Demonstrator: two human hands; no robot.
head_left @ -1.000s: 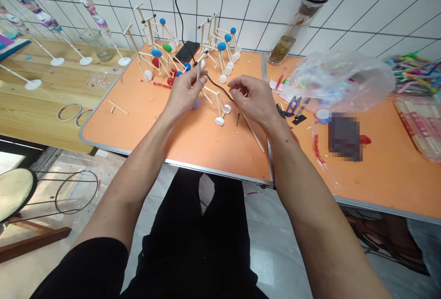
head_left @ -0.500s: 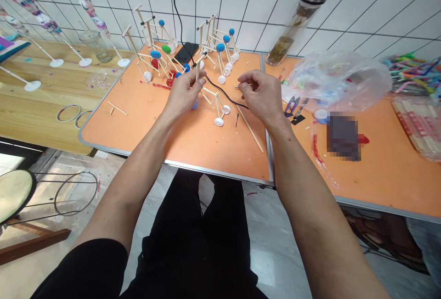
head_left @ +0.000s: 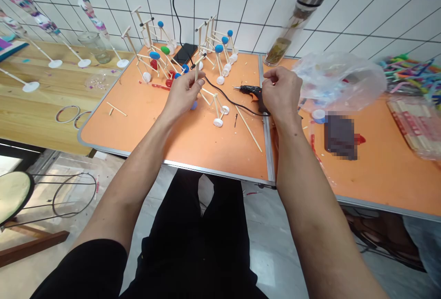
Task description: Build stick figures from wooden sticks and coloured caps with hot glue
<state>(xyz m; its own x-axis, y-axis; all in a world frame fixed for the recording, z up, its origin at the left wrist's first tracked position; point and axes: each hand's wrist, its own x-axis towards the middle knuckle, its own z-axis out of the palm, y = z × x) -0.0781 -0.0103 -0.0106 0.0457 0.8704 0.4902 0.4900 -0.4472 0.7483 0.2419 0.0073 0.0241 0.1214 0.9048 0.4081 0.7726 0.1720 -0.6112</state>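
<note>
My left hand (head_left: 184, 92) is closed round a small tricycle model made of wooden sticks (head_left: 215, 99), with white wheels at its near end and a dark-tipped crossbar above my fingers. Part of the model is hidden by the hand. My right hand (head_left: 283, 91) is curled, its thumb and fingertips close together; whatever they hold, if anything, is hidden. Just left of it lies a black hot glue gun (head_left: 251, 90) with an orange trigger, nozzle toward the left hand, its grip partly behind my fingers. A long thin stick (head_left: 248, 129) lies below the gun.
Several similar stick models (head_left: 220, 50) with blue tops stand at the back beside a black phone (head_left: 185, 53). A black cord (head_left: 225, 94) crosses the orange table. To the right are a glass flask (head_left: 291, 28), a plastic bag (head_left: 339, 83) and bundled sticks (head_left: 413, 126).
My right hand has moved right, uncovering the glue gun, whose nozzle stays in about the same place. My left hand and its model have hardly moved.
</note>
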